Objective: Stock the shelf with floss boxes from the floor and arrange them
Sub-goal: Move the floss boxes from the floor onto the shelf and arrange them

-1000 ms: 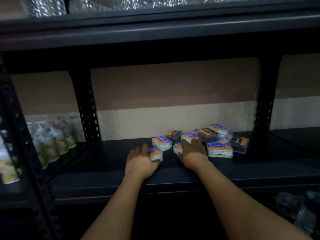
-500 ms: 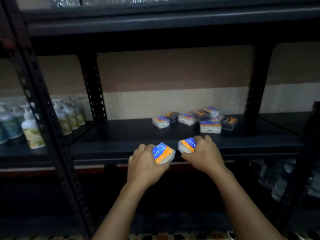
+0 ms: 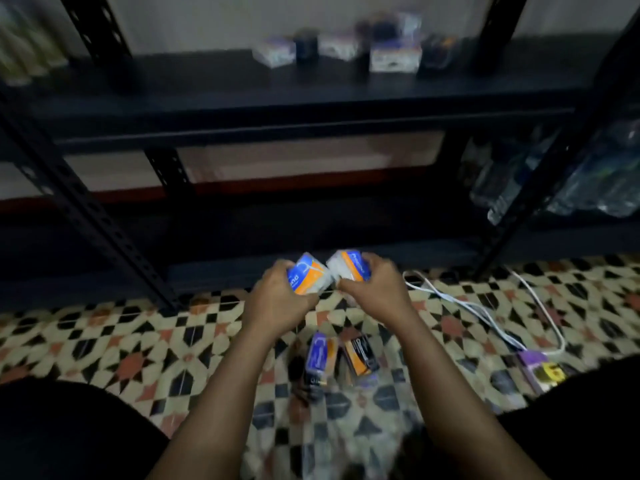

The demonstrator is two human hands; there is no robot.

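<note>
Your left hand (image 3: 277,299) grips one floss box (image 3: 308,277) and your right hand (image 3: 374,292) grips another (image 3: 346,266) — fingers curled round each, the two boxes nearly touching in front of the dark shelving and above the patterned floor (image 3: 104,348). Both boxes show orange and blue faces; the print is too blurred to read.

More boxes lie on the floor below your wrists: a blue and orange one (image 3: 320,356) and a black and orange one (image 3: 362,358) just beside it, with darker shapes near them that you cannot make out. A loose cluster of boxes (image 3: 391,55) sits on the shelf (image 3: 242,95) above, toward its back — untidy, some on edge by the look of it.

With both hands full, the sound move is to carry this pair up to the shelf rather than reach for more. Keep each box square in its grip and keep the two from knocking together, since a thin carton probably slides easily from a loose pinch. Set them down flat beside the cluster, labels facing out, then push the scattered ones into a row against them.

A white cable (image 3: 485,317) trails across the floor to your right, well apart from the boxes — mind it when you reach down again.
</note>
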